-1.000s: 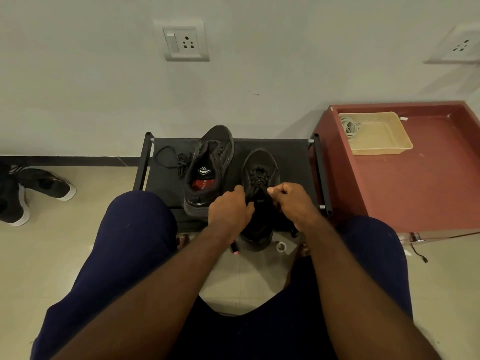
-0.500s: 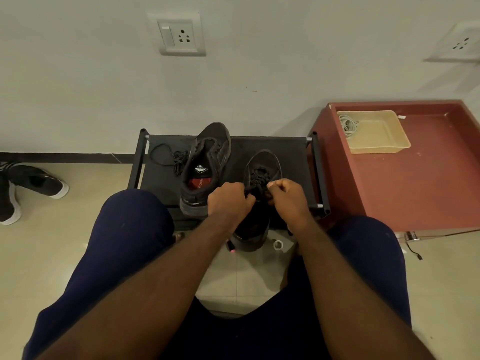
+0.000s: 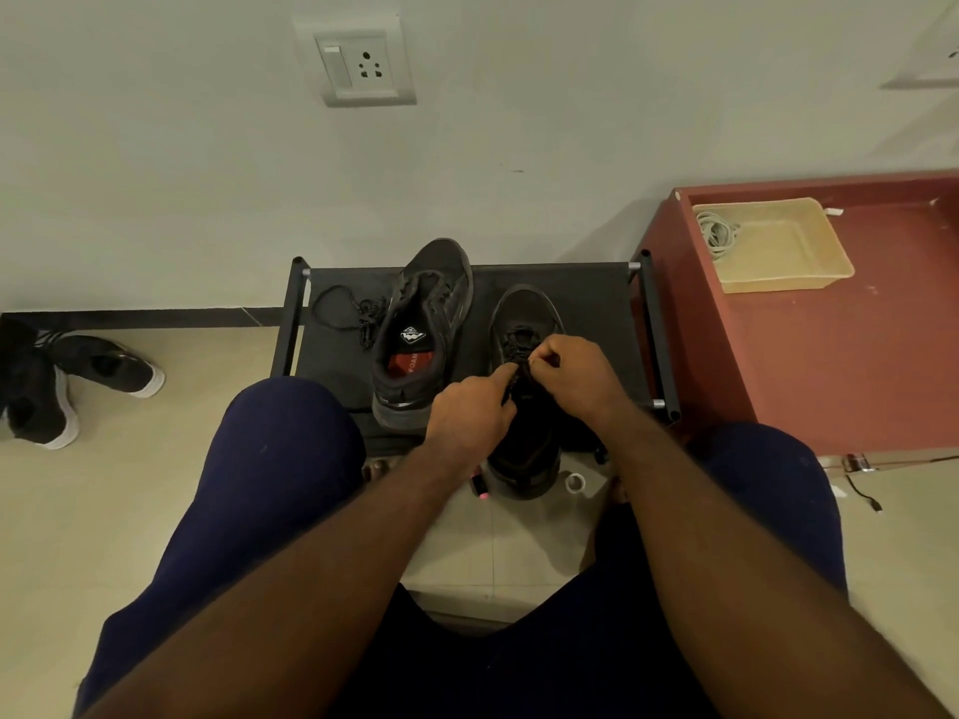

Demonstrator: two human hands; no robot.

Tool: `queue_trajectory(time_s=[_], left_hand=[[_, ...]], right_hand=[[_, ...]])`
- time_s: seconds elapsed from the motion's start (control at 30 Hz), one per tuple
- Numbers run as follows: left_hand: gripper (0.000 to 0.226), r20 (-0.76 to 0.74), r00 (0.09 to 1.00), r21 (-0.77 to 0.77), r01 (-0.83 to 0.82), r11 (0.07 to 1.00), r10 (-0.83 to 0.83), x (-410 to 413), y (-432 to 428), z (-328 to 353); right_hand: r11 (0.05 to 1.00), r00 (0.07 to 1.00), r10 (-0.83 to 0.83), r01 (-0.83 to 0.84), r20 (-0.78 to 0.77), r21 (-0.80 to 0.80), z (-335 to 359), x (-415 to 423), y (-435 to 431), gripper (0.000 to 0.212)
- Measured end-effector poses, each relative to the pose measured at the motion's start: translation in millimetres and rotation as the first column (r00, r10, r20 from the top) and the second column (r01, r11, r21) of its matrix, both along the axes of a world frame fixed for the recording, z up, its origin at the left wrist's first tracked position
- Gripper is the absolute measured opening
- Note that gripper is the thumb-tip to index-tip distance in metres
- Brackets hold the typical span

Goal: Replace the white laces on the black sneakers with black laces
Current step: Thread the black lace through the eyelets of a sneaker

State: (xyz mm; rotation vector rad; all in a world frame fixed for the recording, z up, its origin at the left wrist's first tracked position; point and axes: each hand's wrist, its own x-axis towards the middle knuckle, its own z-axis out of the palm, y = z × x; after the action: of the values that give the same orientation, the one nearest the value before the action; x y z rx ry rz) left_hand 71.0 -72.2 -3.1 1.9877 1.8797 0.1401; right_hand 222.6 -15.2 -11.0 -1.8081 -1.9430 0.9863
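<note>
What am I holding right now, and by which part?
The right hand pinches the black lace over the tongue of the laced sneaker. The left hand reaches the same lace; its grip is hidden.

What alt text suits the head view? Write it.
Left hand and right hand pinch the black lace on a black sneaker atop a black rack. A second sneaker sits beside it, a loose lace at its left.

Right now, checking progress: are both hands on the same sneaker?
Yes, left hand and right hand both pinch the black lace on the right sneaker.
</note>
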Motion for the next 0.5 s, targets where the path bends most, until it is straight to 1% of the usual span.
queue_trajectory(time_s=[0.1,0.2,0.27,0.33,0.37,0.43,0.5], left_hand=[[0.043,0.02,1.0,-0.015,0.0,1.0,0.0,1.4,-3.5,-1.9],[0.04,0.118,0.992,-0.011,-0.037,0.999,0.038,0.5,-6.5,-3.9],[0.038,0.181,0.981,-0.025,-0.066,0.997,0.07,-2.2,-7.9,-3.4],[0.036,0.208,0.973,-0.052,-0.09,0.995,0.099,-4.5,-8.5,-1.7],[0.034,0.198,0.973,-0.067,-0.106,0.992,0.118,-5.0,-8.1,0.1],[0.032,0.131,0.98,-0.095,-0.137,0.986,0.148,-5.9,-5.7,5.7],[0.034,0.03,0.993,-0.104,-0.109,0.989,0.112,-8.9,-1.8,13.6]], right_hand=[[0.991,0.991,-0.116,0.111,-0.061,-0.071,-2.4,-2.0,-1.3,0.016],[0.974,0.972,-0.213,0.204,-0.097,-0.096,-5.2,-6.2,-7.8,0.017],[0.973,0.967,-0.218,0.204,-0.134,-0.108,-4.3,-5.7,-12.2,0.013],[0.979,0.968,-0.18,0.158,-0.175,-0.13,1.2,-1.7,-16.2,0.01],[0.981,0.968,-0.154,0.125,-0.196,-0.149,4.7,0.8,-18.4,0.012],[0.981,0.975,-0.093,0.055,-0.201,-0.186,10.7,3.8,-23.9,0.03],[0.985,0.99,-0.041,0.018,-0.133,-0.174,11.4,4.2,-29.4,0.046]])
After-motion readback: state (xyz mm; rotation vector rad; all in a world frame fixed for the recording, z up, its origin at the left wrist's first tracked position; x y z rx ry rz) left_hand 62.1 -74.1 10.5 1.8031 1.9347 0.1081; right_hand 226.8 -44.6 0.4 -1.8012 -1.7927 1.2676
